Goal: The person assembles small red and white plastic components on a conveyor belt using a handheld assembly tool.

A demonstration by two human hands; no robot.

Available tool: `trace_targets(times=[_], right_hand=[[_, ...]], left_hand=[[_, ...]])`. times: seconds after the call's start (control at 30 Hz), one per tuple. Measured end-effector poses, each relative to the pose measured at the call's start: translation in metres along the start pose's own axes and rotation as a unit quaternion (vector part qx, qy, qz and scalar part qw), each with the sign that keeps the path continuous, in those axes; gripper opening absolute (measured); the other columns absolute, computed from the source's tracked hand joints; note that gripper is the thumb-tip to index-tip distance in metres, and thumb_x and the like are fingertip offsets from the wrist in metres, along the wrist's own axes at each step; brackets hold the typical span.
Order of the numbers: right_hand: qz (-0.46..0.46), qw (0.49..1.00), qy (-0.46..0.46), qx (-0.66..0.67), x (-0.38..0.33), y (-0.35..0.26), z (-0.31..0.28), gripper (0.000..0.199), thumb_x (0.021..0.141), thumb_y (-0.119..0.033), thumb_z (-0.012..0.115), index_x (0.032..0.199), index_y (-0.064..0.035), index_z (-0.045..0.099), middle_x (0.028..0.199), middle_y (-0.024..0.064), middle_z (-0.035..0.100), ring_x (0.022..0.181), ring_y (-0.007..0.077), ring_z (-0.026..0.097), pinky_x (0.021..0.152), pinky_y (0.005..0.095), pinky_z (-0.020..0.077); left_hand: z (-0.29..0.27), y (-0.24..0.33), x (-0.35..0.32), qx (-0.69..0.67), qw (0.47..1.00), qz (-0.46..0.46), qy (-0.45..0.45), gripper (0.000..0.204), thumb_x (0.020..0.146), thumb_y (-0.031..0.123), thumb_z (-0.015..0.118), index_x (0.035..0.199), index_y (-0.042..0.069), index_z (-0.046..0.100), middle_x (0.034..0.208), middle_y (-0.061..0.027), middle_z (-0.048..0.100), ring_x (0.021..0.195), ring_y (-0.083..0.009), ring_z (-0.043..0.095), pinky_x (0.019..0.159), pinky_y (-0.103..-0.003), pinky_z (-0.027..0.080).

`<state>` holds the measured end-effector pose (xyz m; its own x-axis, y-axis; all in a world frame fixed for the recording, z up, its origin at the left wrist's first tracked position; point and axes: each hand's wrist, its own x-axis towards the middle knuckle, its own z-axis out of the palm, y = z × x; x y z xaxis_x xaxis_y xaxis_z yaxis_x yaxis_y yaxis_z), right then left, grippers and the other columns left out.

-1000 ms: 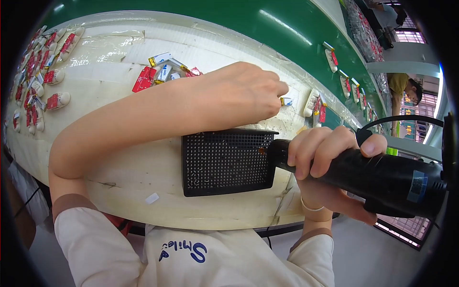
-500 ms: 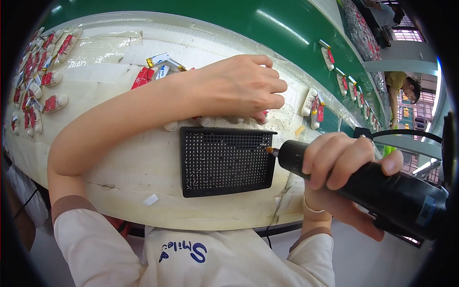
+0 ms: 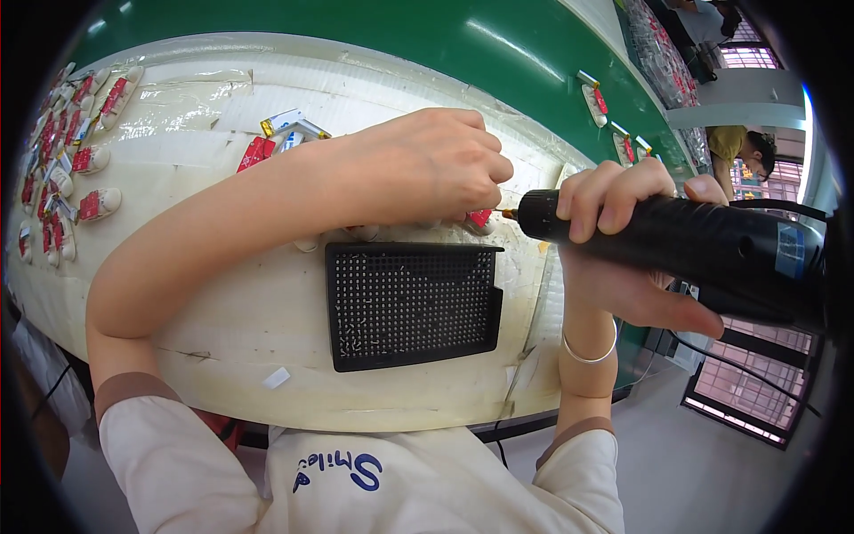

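Observation:
Across the table stretches my left arm, and my left hand (image 3: 445,165) is closed on a small white casing with a red part (image 3: 481,220), mostly covered by its fingers. My right hand (image 3: 623,236) grips a thick black electric screwdriver (image 3: 712,240), held level from the right. Its bit (image 3: 509,214) points left, right beside the casing; whether it touches cannot be made out. Just nearer than the casing lies a black tray (image 3: 332,307) with a grid of holes, many holding small metal screws. Other white casings (image 3: 363,232) sit partly hidden under my left forearm.
Many white casings with red parts (image 3: 98,203) crowd the far left. Silver battery-like pieces (image 3: 294,125) lie behind my forearm. A green strip (image 3: 427,40) runs along the far side, carrying several more casings (image 3: 594,102). A person (image 3: 743,160) works at the right. A white scrap (image 3: 277,377) lies in front.
My right hand has lifted the screwdriver away from the tray's right edge, bringing its bit up to the casing. My left hand stays closed over the casing; the view has shifted slightly.

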<state>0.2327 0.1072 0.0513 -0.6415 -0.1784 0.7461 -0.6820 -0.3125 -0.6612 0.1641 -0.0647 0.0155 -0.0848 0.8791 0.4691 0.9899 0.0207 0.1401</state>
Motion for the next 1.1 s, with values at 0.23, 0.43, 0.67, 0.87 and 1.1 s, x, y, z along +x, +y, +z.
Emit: trace_targets(times=[0.23,0.43,0.67,0.87,1.1], right_hand=[[-0.002,0.998,0.039,0.041,-0.001,0.011,0.003,0.094,0.061,-0.085,0.036,0.119,-0.0116,0.03,0.071,0.0108,0.048,0.051,0.0189,0.049,0.05,0.0321,0.0451],[-0.004,0.995,0.079,0.058,0.002,0.016,0.007,0.098,0.056,-0.086,0.036,0.116,-0.0091,0.029,0.068,0.0122,0.049,0.048,0.0191,0.049,0.047,0.0295,0.0471],[-0.028,0.998,0.034,0.048,-0.002,0.013,0.003,0.101,0.055,-0.086,0.039,0.119,-0.009,0.028,0.071,0.0128,0.05,0.049,0.0201,0.049,0.047,0.0299,0.0469],[-0.004,0.999,0.037,0.009,0.001,-0.018,0.013,0.09,0.063,-0.083,0.044,0.121,-0.0143,0.037,0.073,0.0041,0.044,0.054,0.0151,0.047,0.051,0.0303,0.0401],[0.047,0.997,0.048,0.04,-0.009,-0.048,0.035,0.077,0.067,-0.072,0.059,0.115,-0.0136,0.041,0.067,0.0007,0.044,0.048,0.0124,0.046,0.048,0.029,0.039]], left_hand=[[-0.001,-0.002,-0.002,-0.02,1.0,-0.003,-0.003,0.019,0.06,0.015,0.07,0.062,0.005,0.054,0.069,-0.0029,0.051,0.078,-0.0184,0.056,0.081,-0.031,0.046],[-0.002,-0.003,-0.001,-0.054,0.998,-0.016,0.0,0.018,0.06,0.014,0.071,0.062,0.005,0.056,0.069,-0.0028,0.052,0.077,-0.019,0.055,0.079,-0.031,0.046],[-0.004,-0.001,0.0,-0.078,0.996,-0.027,-0.024,0.019,0.062,0.018,0.072,0.065,0.005,0.058,0.072,-0.0031,0.052,0.079,-0.0197,0.054,0.08,-0.032,0.044],[0.0,0.01,0.003,-0.127,0.984,-0.086,0.092,0.019,0.07,0.023,0.071,0.066,0.007,0.062,0.074,-0.0011,0.053,0.081,-0.0185,0.052,0.088,-0.035,0.038],[-0.024,0.025,0.006,-0.245,0.949,-0.072,-0.185,0.015,0.073,0.022,0.066,0.066,0.009,0.065,0.071,-0.0008,0.056,0.081,-0.0174,0.053,0.087,-0.034,0.036]])
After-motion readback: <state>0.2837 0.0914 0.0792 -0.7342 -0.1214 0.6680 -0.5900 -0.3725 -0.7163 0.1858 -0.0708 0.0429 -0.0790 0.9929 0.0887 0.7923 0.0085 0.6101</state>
